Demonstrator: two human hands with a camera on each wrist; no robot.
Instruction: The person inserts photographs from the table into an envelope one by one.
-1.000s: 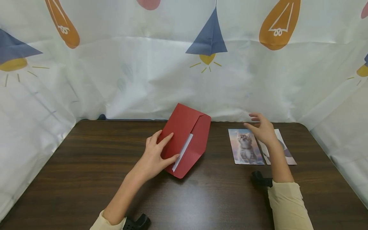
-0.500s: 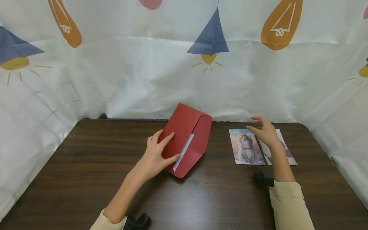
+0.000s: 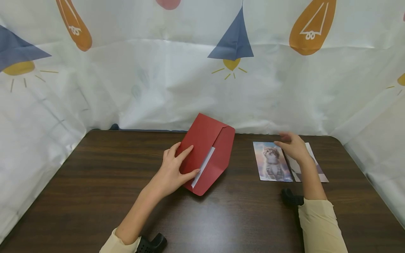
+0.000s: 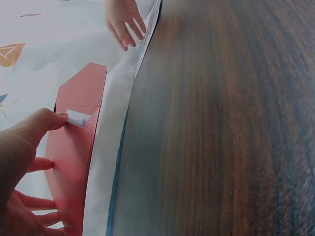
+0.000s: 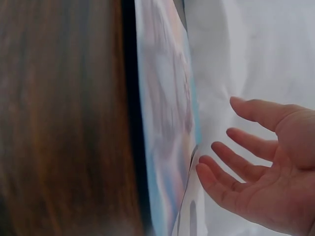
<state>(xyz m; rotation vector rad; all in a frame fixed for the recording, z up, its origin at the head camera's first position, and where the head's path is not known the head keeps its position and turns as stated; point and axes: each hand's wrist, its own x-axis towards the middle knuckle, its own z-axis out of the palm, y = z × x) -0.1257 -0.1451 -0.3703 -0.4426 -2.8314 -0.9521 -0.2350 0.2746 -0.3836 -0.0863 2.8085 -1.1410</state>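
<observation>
A red envelope (image 3: 202, 137) lies slanted at the middle of the table, its flap folded out to the right. White paper (image 3: 204, 166) shows along its opening. My left hand (image 3: 172, 170) rests on the envelope with spread fingers; the thumb (image 4: 55, 119) touches it at the edge of the white paper. To the right, my right hand (image 3: 295, 147) is held over two picture cards, fingers loosely bent and nothing in them. The kitten card (image 3: 272, 165) is at its left; the second card (image 3: 317, 168) is partly hidden under the hand and forearm.
The dark wooden table (image 3: 104, 189) reaches back to a white curtain (image 3: 152, 84) printed with lamps and bulbs. A black wrist device (image 3: 289, 197) sits on the right forearm and another wrist device (image 3: 153, 243) on the left.
My right hand has come down slightly and nearer to me over the cards, its fingers bending a little more. The left hand and envelope stay put; the head view has shifted slightly.
</observation>
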